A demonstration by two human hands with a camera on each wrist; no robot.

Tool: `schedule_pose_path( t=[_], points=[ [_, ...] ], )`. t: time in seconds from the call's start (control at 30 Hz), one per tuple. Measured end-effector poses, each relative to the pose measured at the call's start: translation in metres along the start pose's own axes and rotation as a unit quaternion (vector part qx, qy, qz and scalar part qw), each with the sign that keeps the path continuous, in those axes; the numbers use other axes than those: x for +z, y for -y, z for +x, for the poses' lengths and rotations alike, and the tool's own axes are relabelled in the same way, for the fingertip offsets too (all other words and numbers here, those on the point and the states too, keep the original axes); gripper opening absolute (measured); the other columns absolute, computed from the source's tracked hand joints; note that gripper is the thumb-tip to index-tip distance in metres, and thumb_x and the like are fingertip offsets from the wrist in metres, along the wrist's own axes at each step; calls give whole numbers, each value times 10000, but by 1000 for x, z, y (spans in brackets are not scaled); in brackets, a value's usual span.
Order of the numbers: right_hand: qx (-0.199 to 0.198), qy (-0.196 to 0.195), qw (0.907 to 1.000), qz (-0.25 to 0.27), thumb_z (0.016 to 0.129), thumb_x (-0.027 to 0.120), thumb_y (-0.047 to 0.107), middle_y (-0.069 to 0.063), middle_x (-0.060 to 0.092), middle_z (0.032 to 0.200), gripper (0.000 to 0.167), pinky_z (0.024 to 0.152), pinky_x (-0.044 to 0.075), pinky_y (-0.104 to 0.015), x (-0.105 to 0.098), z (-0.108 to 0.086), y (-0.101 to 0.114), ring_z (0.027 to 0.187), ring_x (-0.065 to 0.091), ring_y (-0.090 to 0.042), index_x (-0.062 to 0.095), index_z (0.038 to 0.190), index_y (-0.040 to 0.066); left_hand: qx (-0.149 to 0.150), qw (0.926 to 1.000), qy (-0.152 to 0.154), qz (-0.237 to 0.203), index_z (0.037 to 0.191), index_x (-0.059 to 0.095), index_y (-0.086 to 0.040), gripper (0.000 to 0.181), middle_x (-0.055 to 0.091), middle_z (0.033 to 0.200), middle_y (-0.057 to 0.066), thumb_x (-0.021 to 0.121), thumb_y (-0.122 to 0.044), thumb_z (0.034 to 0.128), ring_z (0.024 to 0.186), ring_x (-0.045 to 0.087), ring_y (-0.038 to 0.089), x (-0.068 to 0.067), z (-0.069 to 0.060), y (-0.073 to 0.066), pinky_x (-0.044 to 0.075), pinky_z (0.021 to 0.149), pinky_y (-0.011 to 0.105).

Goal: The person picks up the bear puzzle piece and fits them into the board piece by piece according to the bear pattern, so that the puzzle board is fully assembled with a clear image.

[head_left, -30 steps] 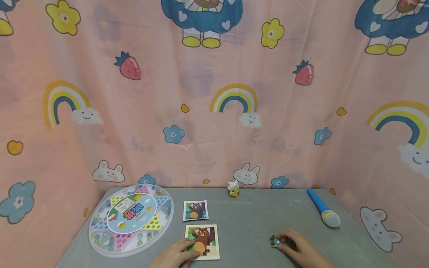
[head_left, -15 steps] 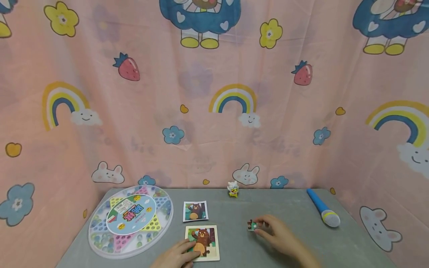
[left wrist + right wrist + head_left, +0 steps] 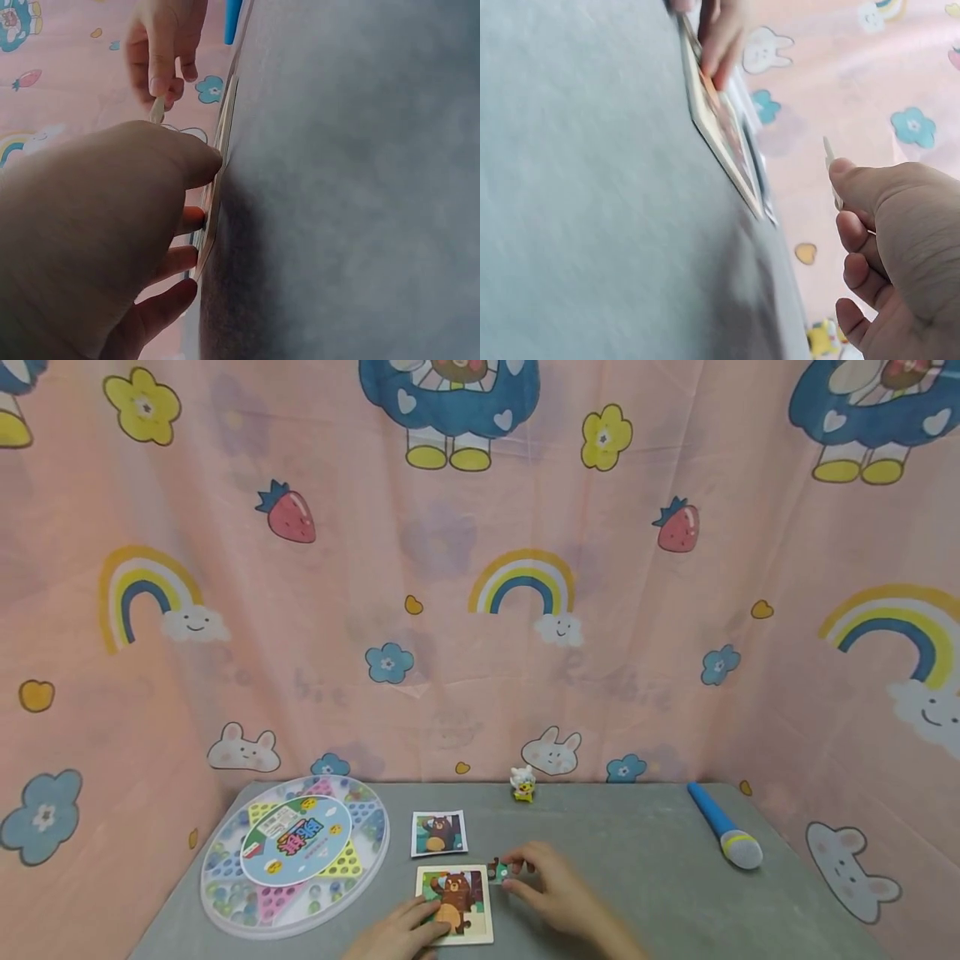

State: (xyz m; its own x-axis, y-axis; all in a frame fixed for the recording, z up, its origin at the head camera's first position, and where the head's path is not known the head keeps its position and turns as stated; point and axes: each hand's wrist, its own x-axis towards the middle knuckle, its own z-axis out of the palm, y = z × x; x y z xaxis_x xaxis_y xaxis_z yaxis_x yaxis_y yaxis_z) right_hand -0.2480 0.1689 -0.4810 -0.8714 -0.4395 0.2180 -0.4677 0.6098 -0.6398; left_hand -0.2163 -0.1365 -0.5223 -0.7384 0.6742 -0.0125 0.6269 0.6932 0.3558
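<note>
A square bear jigsaw puzzle [image 3: 459, 893] in a pale wooden frame lies near the table's front, with a bare cream patch at its lower right. My left hand [image 3: 401, 932] holds it at the lower left. In the left wrist view, the thumb [image 3: 202, 161] meets the edge of the frame and the other fingers curve onto it. Just off the board's upper right side, my right hand [image 3: 551, 889] pinches a small green and brown puzzle piece [image 3: 498, 870] between thumb and fingers. The right wrist view shows that piece edge-on, raised above the table.
A bear picture card [image 3: 438, 833] lies behind the puzzle. To the left is a round marble game board [image 3: 296, 852]. A small white and yellow figurine [image 3: 522, 784] stands at the back, and a blue toy microphone [image 3: 726, 828] lies at the right. A pink patterned curtain [image 3: 480, 710] hangs behind.
My right hand has carried the puzzle piece leftward across the table, from near the microphone to beside the puzzle. The left hand has stayed on the puzzle.
</note>
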Motion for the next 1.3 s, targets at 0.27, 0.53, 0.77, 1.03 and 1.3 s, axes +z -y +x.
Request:
schedule_pose_path(
  t=[0.27, 0.53, 0.77, 1.03, 1.3],
  points=[
    [-131, 395, 9957, 823, 1007, 751, 295, 74, 623, 1006, 207, 784, 504, -261, 19, 1, -4, 898, 535, -42, 724, 1164, 163, 825, 9952, -302, 429, 1376, 683, -89, 435, 651, 1440, 148, 600, -397, 1080, 1325, 607, 349, 5, 4, 6, 558, 1048, 406],
    [-114, 811, 9923, 929, 1001, 752, 357, 125, 623, 981, 181, 808, 465, -268, 29, -4, -13, 926, 527, -44, 738, 1123, 223, 662, 9966, -445, 199, 1408, 650, -103, 581, 640, 1429, 144, 599, -555, 1047, 1314, 601, 361, 14, 2, 4, 578, 1016, 417],
    [-221, 1132, 9912, 653, 977, 783, 364, 173, 652, 1038, 193, 857, 450, -304, 33, -4, -12, 981, 510, -26, 763, 1133, 252, 886, 9895, -929, 665, 1452, 631, -145, 638, 641, 1358, 129, 528, -628, 1050, 1236, 626, 316, 16, 2, 0, 610, 910, 369],
    [-26, 1065, 9912, 784, 952, 803, 398, 190, 655, 1026, 206, 834, 410, -294, 39, -5, -8, 953, 497, -17, 779, 1109, 266, 1186, 9781, -1367, 1029, 1441, 671, -304, 494, 630, 1293, 104, 513, -589, 1070, 1163, 633, 260, 21, 3, 1, 609, 836, 310],
    [-43, 1008, 9915, 822, 949, 807, 392, 190, 652, 1000, 199, 822, 406, -305, 39, -3, -11, 945, 502, -16, 782, 1097, 261, 1280, 9767, -1382, 1024, 1455, 655, -310, 493, 611, 1295, 104, 518, -587, 1071, 1158, 626, 256, 23, 5, 3, 606, 830, 314]
  ],
)
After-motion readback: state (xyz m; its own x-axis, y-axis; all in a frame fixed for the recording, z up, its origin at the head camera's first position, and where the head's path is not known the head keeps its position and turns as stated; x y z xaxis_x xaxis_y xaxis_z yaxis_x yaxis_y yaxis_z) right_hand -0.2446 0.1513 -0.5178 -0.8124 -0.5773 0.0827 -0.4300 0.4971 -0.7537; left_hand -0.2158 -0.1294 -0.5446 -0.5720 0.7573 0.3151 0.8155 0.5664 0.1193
